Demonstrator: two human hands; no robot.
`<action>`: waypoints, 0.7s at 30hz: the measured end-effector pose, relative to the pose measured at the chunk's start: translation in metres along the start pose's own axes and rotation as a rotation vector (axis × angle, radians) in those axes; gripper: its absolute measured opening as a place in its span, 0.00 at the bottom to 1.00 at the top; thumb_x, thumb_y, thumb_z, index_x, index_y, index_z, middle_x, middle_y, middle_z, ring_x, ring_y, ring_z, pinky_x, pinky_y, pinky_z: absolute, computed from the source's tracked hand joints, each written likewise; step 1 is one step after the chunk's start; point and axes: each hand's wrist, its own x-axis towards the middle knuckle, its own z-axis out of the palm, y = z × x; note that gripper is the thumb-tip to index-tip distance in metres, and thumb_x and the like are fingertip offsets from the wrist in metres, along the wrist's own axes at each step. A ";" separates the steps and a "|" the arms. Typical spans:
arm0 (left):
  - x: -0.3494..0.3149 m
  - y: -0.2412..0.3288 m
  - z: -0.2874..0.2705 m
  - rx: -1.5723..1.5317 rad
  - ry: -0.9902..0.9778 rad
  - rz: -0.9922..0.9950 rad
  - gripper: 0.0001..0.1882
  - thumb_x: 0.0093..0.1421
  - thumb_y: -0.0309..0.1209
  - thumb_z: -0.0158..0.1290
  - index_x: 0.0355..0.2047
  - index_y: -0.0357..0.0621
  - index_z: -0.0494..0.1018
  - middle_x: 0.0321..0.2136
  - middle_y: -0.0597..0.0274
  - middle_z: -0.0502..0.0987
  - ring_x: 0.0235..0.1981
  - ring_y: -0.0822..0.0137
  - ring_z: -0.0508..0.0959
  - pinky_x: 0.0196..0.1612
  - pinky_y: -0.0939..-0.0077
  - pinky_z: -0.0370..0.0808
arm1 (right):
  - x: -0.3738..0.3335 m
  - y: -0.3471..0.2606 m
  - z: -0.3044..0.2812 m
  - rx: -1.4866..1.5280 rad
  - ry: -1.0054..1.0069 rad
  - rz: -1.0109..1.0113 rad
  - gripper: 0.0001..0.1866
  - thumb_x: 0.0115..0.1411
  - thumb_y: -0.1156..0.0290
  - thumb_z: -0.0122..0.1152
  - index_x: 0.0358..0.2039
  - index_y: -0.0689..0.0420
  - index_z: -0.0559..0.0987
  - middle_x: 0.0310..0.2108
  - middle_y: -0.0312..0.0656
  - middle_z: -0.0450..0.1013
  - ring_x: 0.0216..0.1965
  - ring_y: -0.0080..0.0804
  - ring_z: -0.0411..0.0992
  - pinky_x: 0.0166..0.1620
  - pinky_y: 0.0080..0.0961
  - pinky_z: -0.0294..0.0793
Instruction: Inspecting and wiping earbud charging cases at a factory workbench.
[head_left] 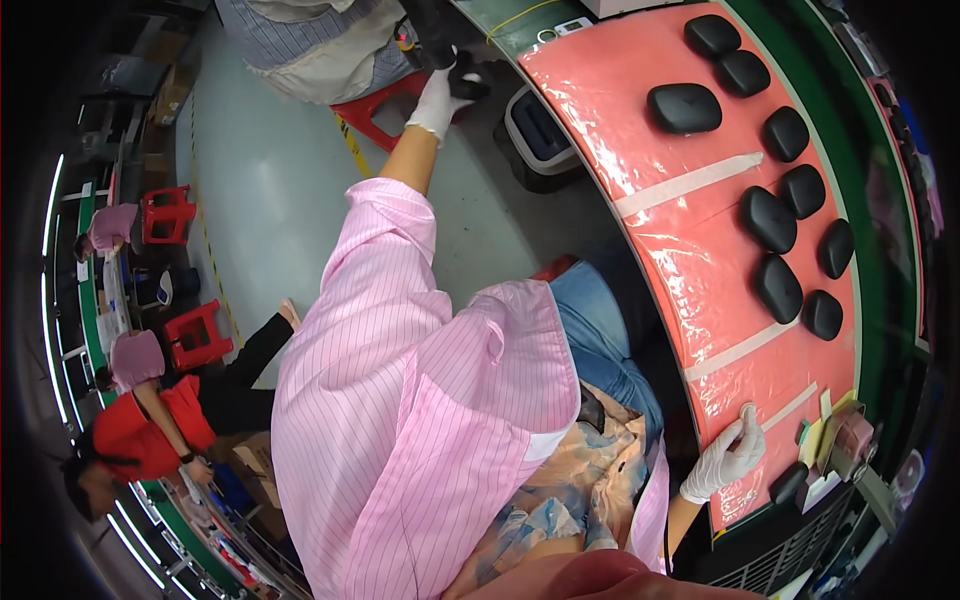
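9 smooth, black, rounded pads (685, 108) are lying on a glossy pink-red sheet (700, 260) to your right, and 1 similar black pad (789, 483) is sitting near your white-gloved right hand (722, 462). Its fingers are resting close together at the sheet; whether they are pinching anything, I cannot tell. Your white-gloved left hand (436, 105), at your outstretched arm's end, is gripping a black object (463, 90) of unclear shape. You seem to be handling that object; the next move is probably calling for a secure left hold.

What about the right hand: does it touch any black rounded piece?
No, the white-gloved right hand is over the salmon-pink mat, with a visible gap to the nearest black rounded piece.
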 end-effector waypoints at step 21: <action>-0.070 -0.019 0.047 -0.401 0.245 0.354 0.24 0.61 0.50 0.50 0.48 0.47 0.73 0.40 0.59 0.76 0.43 0.64 0.73 0.49 0.66 0.70 | -0.001 -0.006 -0.006 0.056 0.091 -0.022 0.11 0.55 0.83 0.58 0.38 0.59 0.79 0.34 0.42 0.76 0.37 0.39 0.71 0.44 0.32 0.71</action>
